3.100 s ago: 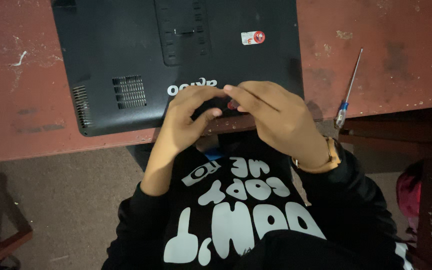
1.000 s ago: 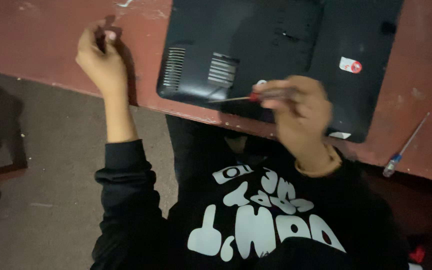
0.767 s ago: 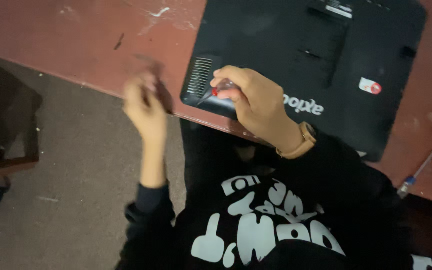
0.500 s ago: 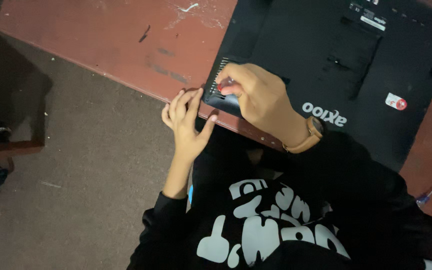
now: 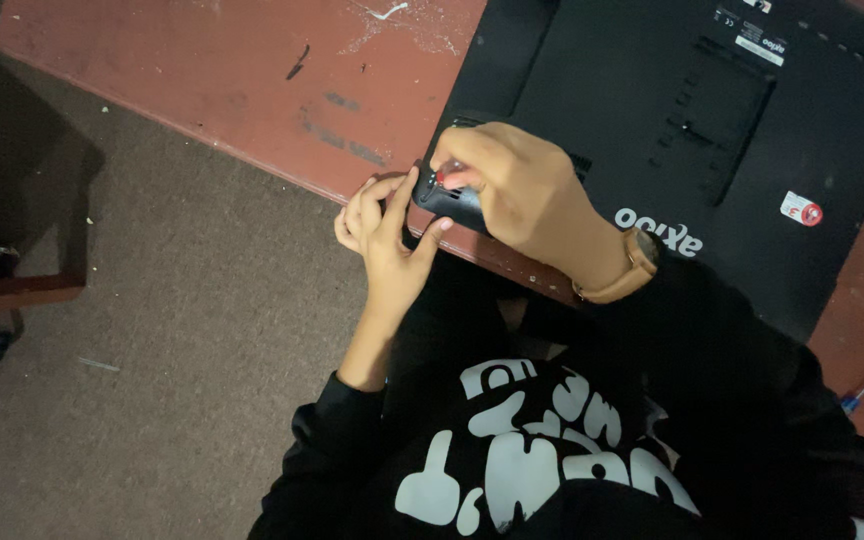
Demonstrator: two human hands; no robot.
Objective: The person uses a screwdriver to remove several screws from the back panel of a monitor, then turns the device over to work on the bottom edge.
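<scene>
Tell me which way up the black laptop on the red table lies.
Upside down: the black laptop lies closed on the red table, its underside up, showing vent slots, a panel and stickers.

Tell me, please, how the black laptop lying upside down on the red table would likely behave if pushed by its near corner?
The laptop looks like a stiff, flat slab, so it would probably slide or pivot rather than flex. Its near corner overhangs the table edge, where the left hand and right hand meet, so a careless push might tip it off.
</scene>
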